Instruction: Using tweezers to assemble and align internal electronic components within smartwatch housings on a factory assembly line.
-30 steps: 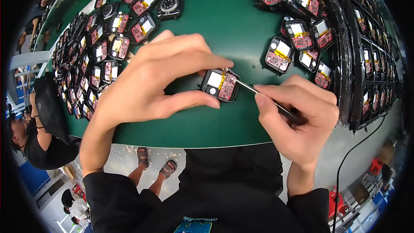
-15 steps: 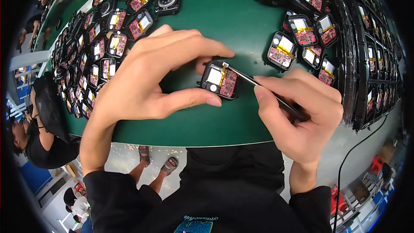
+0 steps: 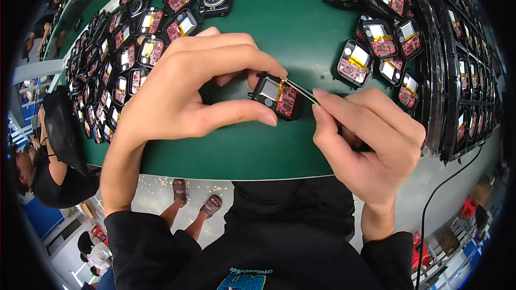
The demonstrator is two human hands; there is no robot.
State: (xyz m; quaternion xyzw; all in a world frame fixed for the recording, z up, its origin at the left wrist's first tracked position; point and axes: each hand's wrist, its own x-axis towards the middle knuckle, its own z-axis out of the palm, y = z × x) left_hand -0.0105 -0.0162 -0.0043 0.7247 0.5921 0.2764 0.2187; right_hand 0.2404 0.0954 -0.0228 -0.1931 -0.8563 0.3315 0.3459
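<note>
Black module [image 3: 278, 96] pinched between left hand [image 3: 183, 91] thumb and forefinger, on green mat [image 3: 290, 16]; right hand [image 3: 371, 134] fingers closed on tweezers [image 3: 301, 91], tip touching module.

No packages, labels or signs to tell. Only small square screens: one pale grey, set in the black open watch module [image 3: 277, 95] at centre of the green table [image 3: 279, 27], beside a red board. More of the same in modules spread at left [image 3: 134, 48] and right [image 3: 376, 48].
</note>
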